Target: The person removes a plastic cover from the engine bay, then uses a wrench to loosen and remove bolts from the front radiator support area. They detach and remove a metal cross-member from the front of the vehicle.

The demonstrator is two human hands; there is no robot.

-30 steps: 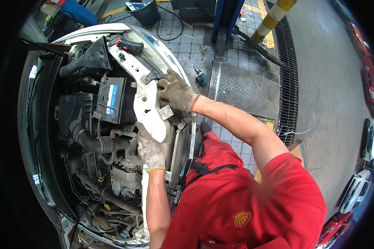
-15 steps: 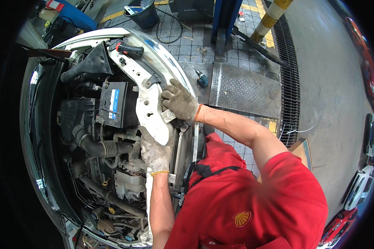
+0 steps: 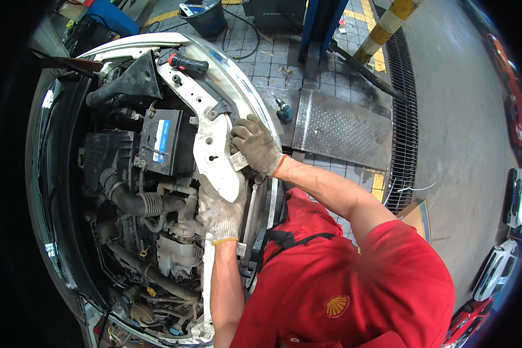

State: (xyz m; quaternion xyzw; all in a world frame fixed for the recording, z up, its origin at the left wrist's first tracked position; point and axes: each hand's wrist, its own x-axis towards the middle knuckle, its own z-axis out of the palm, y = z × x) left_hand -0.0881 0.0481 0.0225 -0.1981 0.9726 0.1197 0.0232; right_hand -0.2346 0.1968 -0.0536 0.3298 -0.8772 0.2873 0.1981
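In the head view, my feed looks down into the open engine bay of a white car. The task piece, a long white-painted metal panel with round holes [image 3: 219, 168], runs along the front of the bay, its rounded end toward the person in red workwear [image 3: 330, 272].

I see the right hand [image 3: 256, 145], in a grey-brown knit glove with an orange-edged cuff, its fingers bent at the panel's outer edge, just beside a small pale metal bracket [image 3: 238, 160]; I cannot tell whether it grips. The left hand [image 3: 217, 211], in a pale, soiled knit glove with a yellow-edged cuff, reaches beneath the rounded end. Its fingers are hidden, so I cannot tell whether they clasp anything.

Inward of the panel sits a black box-shaped battery [image 3: 180, 133], with a black ribbed hose [image 3: 151, 204] near it. A black cylindrical tool with a red band [image 3: 190, 64] lies at the panel's far end. On the floor rests a teal-and-black cordless drill [image 3: 283, 110].
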